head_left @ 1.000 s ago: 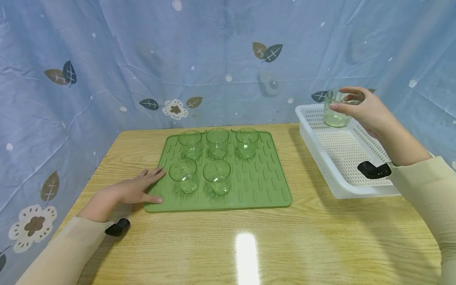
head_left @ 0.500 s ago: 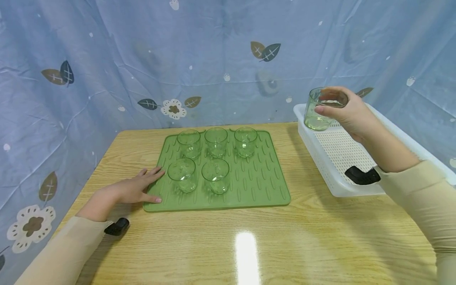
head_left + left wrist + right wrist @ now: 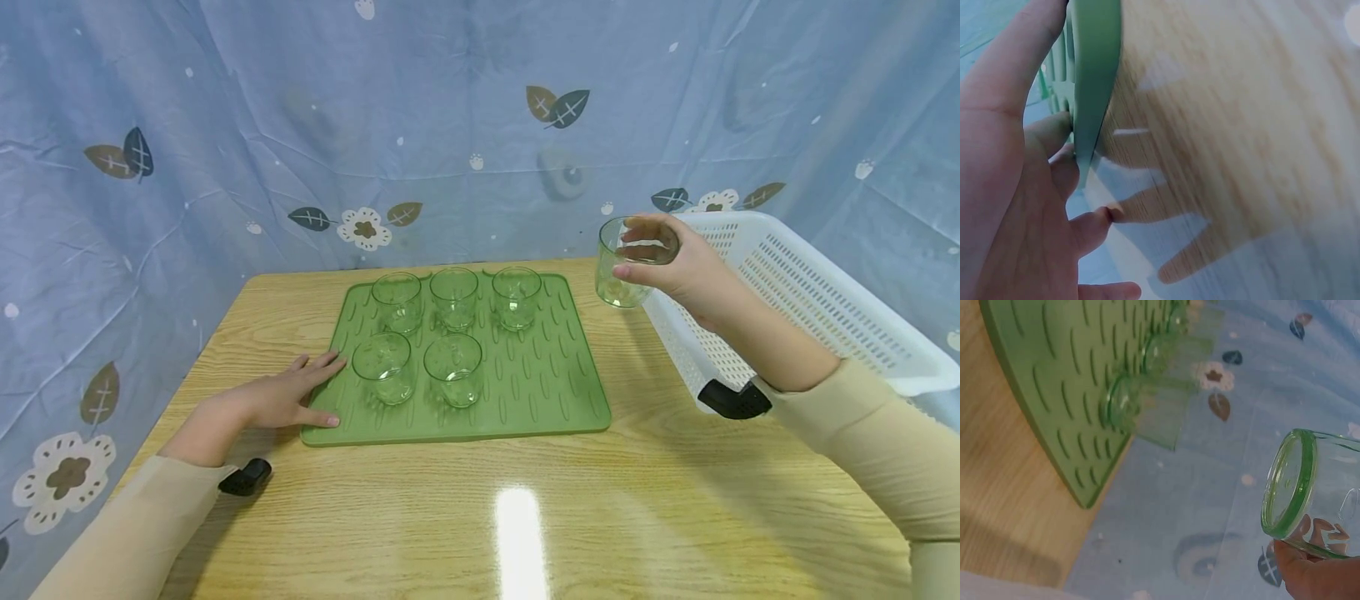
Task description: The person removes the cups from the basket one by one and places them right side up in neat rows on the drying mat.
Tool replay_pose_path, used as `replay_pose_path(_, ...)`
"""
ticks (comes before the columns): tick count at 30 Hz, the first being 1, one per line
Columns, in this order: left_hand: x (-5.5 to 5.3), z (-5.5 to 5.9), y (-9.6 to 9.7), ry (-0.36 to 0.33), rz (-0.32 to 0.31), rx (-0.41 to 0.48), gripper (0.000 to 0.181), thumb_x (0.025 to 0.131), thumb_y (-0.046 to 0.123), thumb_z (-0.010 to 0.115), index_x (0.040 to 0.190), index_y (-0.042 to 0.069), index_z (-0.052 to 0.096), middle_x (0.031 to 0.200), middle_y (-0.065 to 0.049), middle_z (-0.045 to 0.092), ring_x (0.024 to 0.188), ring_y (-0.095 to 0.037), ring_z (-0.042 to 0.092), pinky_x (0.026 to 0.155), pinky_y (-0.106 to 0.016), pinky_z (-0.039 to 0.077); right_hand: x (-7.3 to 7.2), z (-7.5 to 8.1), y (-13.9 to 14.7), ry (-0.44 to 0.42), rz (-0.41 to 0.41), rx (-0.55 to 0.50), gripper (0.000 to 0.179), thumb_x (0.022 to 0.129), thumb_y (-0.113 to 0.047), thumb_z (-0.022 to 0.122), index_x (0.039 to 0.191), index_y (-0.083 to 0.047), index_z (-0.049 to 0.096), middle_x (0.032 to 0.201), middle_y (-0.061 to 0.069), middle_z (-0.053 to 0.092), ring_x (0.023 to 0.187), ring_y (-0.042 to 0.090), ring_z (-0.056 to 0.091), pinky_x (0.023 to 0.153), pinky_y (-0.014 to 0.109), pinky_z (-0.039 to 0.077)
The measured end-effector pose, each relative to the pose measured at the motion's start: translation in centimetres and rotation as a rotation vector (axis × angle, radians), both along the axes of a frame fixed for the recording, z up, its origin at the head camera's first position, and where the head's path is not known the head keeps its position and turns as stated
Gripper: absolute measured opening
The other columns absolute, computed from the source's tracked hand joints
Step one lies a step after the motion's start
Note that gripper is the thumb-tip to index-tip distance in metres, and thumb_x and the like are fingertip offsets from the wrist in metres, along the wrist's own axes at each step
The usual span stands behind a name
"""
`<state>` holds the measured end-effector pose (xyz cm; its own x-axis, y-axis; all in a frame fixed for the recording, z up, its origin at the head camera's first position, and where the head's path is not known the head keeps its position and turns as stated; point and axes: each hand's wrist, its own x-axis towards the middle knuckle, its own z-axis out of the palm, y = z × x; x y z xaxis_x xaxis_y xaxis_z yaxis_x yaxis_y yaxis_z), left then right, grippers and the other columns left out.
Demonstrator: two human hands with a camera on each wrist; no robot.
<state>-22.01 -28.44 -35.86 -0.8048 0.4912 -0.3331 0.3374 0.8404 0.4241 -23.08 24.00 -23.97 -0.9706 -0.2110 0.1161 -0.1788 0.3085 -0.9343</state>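
Observation:
A clear, green-tinted drinking glass (image 3: pixel 613 271) hangs upright near the left edge of the white basket, gripped near its rim by my right hand (image 3: pixel 678 262). In the right wrist view the base of that glass (image 3: pixel 1288 484) shows, clear of any surface. Several matching glasses stand upright on a green ridged mat: three in the back row, including one at its right end (image 3: pixel 517 300), and two in front, one of them nearest my left hand (image 3: pixel 383 371). My left hand (image 3: pixel 281 400) rests with spread fingers on the left edge of the mat (image 3: pixel 547 421).
A white perforated plastic basket (image 3: pixel 832 300) sits on the right of the wooden table (image 3: pixel 420 517). A blue patterned curtain (image 3: pixel 450 125) hangs behind and beside the table. The mat's right part (image 3: pixel 555 367) bears no glass in its front row.
My right hand has carried the glass left and lower, from over the basket to beyond its left edge. My left hand and the glasses on the mat have stayed put.

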Motion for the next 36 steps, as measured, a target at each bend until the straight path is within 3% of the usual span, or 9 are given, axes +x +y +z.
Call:
replay_pose_path(13,0.0,-0.1,0.0,0.002,0.005,-0.018,0.104,0.092,0.056,0.071,0.164,0.003,0.018,0.168,-0.026,0.005,0.145,-0.063,0.0,0.1,-0.085,0.018,2.4,-2.2,-2.5,-0.053,0.034,-0.075,0.063,0.096,-0.003,0.069,0.15,-0.006,0.038,0.131,-0.001,0.05,0.126,0.015,0.05,0.101,0.023,0.045)
replay_pose_path(21,0.0,0.1,0.1,-0.009,0.01,-0.018,0.104,0.092,0.055,0.071,0.164,0.003,0.018,0.168,-0.026,0.005,0.145,-0.062,-0.001,0.101,-0.085,0.019,2.5,-4.1,-3.6,-0.074,0.037,-0.074,0.068,0.093,-0.002,0.071,0.152,0.002,0.035,0.136,0.008,0.049,0.131,0.025,0.049,0.101,0.023,0.046)
replay_pose_path(30,-0.1,0.0,0.1,-0.006,0.0,-0.017,0.104,0.092,0.055,0.071,0.164,0.002,0.018,0.167,-0.027,0.005,0.145,-0.063,0.0,0.101,-0.085,0.019,1.9,-7.0,-5.6,-0.135,0.085,-0.071,0.08,0.088,-0.002,0.077,0.154,0.001,0.033,0.147,0.02,0.044,0.141,0.039,0.042,0.113,0.05,0.039)
replay_pose_path(36,0.0,0.0,0.0,-0.01,0.004,-0.014,0.104,0.092,0.055,0.071,0.164,0.003,0.018,0.167,-0.027,0.005,0.145,-0.062,-0.001,0.102,-0.085,0.018,1.7,-8.7,-6.7,-0.186,0.105,-0.093,0.086,0.085,-0.003,0.081,0.156,0.002,0.031,0.152,0.025,0.041,0.143,0.043,0.038,0.115,0.052,0.036)
